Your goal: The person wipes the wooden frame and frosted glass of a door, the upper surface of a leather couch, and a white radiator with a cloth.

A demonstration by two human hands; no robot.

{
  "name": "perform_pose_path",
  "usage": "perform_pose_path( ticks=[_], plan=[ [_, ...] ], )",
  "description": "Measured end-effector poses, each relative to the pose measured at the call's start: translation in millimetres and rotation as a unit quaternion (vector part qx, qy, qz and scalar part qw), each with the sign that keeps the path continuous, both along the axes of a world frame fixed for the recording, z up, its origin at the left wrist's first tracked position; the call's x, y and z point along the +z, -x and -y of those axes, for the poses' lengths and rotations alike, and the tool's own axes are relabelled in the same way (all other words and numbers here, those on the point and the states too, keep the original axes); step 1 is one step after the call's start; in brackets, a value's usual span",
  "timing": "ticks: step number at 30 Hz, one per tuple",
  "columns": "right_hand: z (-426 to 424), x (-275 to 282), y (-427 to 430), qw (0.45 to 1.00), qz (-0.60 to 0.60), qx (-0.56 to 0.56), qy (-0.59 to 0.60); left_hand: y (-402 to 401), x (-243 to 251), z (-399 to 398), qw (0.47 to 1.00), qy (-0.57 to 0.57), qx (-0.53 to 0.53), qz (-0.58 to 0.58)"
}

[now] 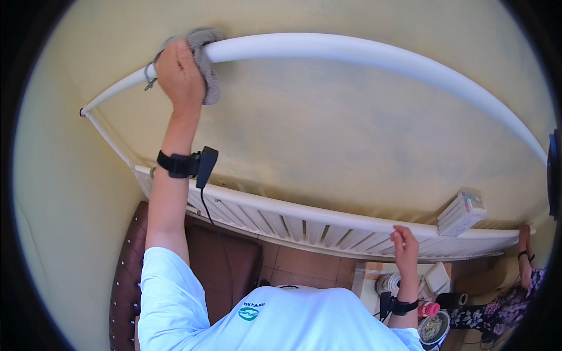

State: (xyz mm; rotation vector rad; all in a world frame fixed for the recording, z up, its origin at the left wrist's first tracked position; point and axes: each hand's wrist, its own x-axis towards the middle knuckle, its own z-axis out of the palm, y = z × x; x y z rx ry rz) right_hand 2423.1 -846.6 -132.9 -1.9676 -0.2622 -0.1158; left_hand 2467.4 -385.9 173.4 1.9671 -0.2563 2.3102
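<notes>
My left hand (181, 72) is raised and closed over a grey cloth (210, 79) that wraps around a long white pipe (316, 46) high on the wall. A thin wire tie (149, 79) loops the pipe just left of that hand. Below the pipe runs a white radiator (298, 223) along the wall. Near its top rail is my right hand (405, 241), fingers slightly curled, holding nothing visible; whether it touches the rail cannot be told. Each wrist wears a black strap with a small device.
A clear plastic box (463, 213) stands on the radiator's top rail. Below are a brown tufted seat (219, 263) and a small table (364, 274) bearing a bowl (432, 327) and a red-capped bottle (429, 309). Another person's hands (524, 239) are at the radiator's right end.
</notes>
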Motion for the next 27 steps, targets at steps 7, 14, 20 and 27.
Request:
perform_pose_path(
  ticks=[7,14,20,27],
  plan=[
    [-2.8,92.9,-7.1,0.954,0.277,-0.069,-0.090,-7.4,2.5,18.7,0.999,-0.018,0.024,-0.036],
    [-37.1,126.7,-31.1,0.886,0.457,0.046,-0.062,-19.2,0.1,62.5,0.995,-0.073,0.062,-0.004],
    [-104.7,207.4,-38.7,0.802,0.573,0.143,-0.090,-13.0,2.8,138.5,0.993,-0.081,0.040,-0.071],
    [-225.6,304.6,-52.6,0.756,0.626,0.085,-0.173,31.3,17.1,112.5,0.900,0.073,-0.311,-0.298]
  ],
)
